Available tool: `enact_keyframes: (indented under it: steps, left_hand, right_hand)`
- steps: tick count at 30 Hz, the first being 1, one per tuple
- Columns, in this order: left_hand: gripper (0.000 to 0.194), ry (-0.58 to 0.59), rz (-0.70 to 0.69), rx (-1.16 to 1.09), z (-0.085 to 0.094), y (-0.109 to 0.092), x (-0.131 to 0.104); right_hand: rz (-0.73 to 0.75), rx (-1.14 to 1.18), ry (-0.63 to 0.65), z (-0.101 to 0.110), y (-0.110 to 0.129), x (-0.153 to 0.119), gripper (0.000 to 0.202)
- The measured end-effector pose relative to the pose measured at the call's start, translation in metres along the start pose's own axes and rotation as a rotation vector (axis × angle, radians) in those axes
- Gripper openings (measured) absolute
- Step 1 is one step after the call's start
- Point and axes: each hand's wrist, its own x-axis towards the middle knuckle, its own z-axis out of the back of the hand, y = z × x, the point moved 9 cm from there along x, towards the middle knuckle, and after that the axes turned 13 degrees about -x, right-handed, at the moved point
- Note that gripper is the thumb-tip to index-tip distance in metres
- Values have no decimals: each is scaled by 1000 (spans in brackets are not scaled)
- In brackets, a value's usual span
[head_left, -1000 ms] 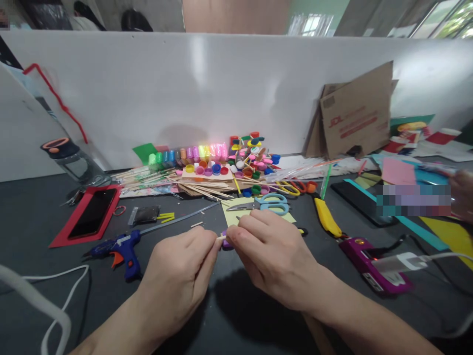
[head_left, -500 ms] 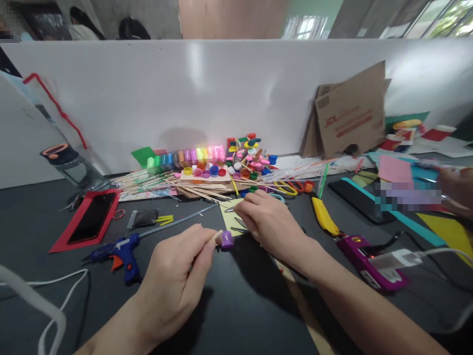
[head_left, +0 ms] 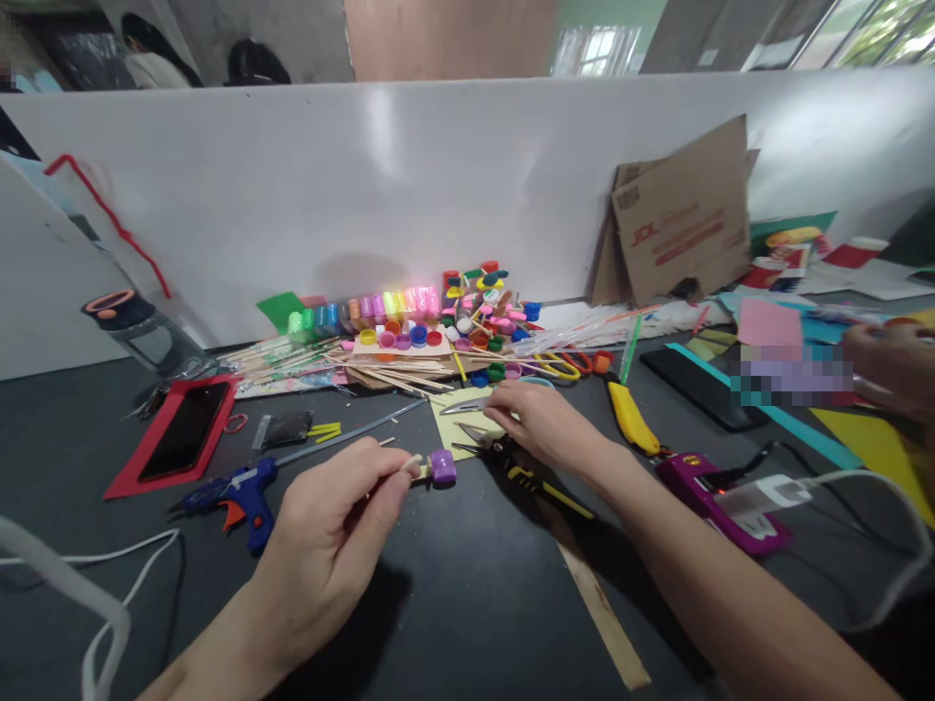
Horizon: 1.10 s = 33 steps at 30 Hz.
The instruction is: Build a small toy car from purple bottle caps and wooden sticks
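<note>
The left hand (head_left: 328,535) pinches a pale stick (head_left: 416,462), partly hidden by its closed grip; a small purple tub (head_left: 442,466) sits just beyond. Scissors (head_left: 466,405) poke from under the right hand (head_left: 539,421); whether it holds them I cannot tell.

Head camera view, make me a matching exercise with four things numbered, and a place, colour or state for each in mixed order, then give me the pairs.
1. Left hand
2. Right hand
3. Glue gun
4. Printed cardboard

A. Leaning against the white partition
B. Blue and orange
C. Pinching a pale stick
D. Right by the scissors

Pairs: 1-C, 2-D, 3-B, 4-A
</note>
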Motion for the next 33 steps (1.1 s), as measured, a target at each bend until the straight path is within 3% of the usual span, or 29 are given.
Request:
enact_keyframes:
  steps: [3, 9, 17, 27, 33]
  left_hand:
    - [18, -20, 55, -18, 9, 1, -1]
    - [22, -36, 168, -52, 9, 15, -8]
    - [24, -27, 215, -213, -14, 37, -24]
    - [23, 10, 104, -324, -12, 35, -36]
    - [37, -39, 231, -574, -12, 54, -43]
  right_hand:
    - [-12, -27, 100, -11, -13, -30, 23]
    - [1, -12, 188, -37, -20, -69, 50]
    - [26, -40, 108, -44, -10, -79, 48]
    - [75, -67, 14, -51, -12, -84, 57]
    - [94, -141, 47, -56, -11, -82, 60]
